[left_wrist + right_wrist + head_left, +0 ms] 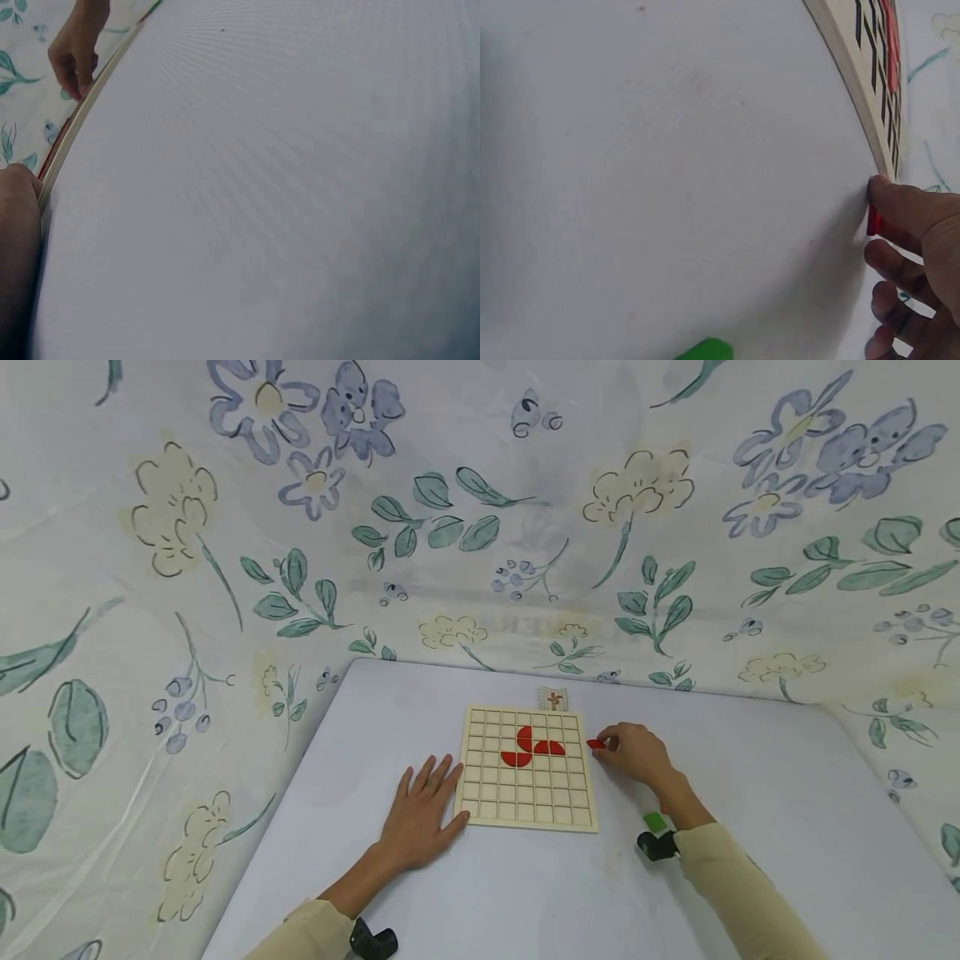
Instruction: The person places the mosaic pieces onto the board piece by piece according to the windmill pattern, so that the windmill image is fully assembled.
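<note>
A pale wooden grid board (525,816) lies on the white table. Several red curved pieces (516,760) sit in its cells, near the middle and upper part. My left hand (418,817) lies with fingers spread at the board's left edge, its thumb touching the lower left side. Just off the right edge, my right hand (636,753) pinches one more red piece (872,219) between thumb and index finger. In the right wrist view the other fingers are loosely bent, and part of the held piece is hidden behind the fingertips.
A small printed card (553,698) with a red pattern lies behind the board's top edge. Near my right wrist, a green piece (655,822) rests on the table (517,893). Flower-printed cloth (465,585) hangs behind the table and along its sides.
</note>
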Available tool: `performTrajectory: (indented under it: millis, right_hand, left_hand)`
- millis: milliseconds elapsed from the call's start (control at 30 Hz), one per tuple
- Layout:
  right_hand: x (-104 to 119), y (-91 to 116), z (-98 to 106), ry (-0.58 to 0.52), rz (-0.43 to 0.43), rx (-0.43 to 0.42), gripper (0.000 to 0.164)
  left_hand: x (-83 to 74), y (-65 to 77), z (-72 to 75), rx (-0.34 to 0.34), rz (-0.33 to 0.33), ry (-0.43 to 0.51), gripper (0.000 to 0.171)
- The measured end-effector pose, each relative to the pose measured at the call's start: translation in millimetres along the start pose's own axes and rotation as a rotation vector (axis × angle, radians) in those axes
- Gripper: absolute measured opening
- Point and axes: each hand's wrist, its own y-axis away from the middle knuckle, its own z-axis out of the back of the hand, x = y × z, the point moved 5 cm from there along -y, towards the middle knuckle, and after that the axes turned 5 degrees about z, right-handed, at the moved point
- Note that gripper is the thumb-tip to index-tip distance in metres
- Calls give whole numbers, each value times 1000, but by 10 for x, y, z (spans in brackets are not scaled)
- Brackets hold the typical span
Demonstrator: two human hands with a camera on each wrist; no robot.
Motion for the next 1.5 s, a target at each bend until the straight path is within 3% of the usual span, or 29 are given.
performTrajectory:
  millis: [200,433,700,867,1067,1500]
  right_hand:
    - [-13,-18,-20,-99,-61,-6,22]
    - [-4,-3,-10,-276,-69,-87,12]
    - [126,20,6,-330,36,-149,20]
    - [234,41,-10,-341,51,-160,19]
    - [369,62,-65,-440,72,-167,16]
    - [609,23,-228,-531,-53,-138,9]
  left_hand:
    - [-5,11,-8,7,3,2,73]
    - [-16,18,-8,9,0,-5,73]
    - [-9,17,-16,-10,-8,-4,73]
    - [-9,3,-17,5,-3,-14,73]
    - [-7,-6,-5,6,-3,-14,73]
    - [-7,1,27,10,-4,1,73]
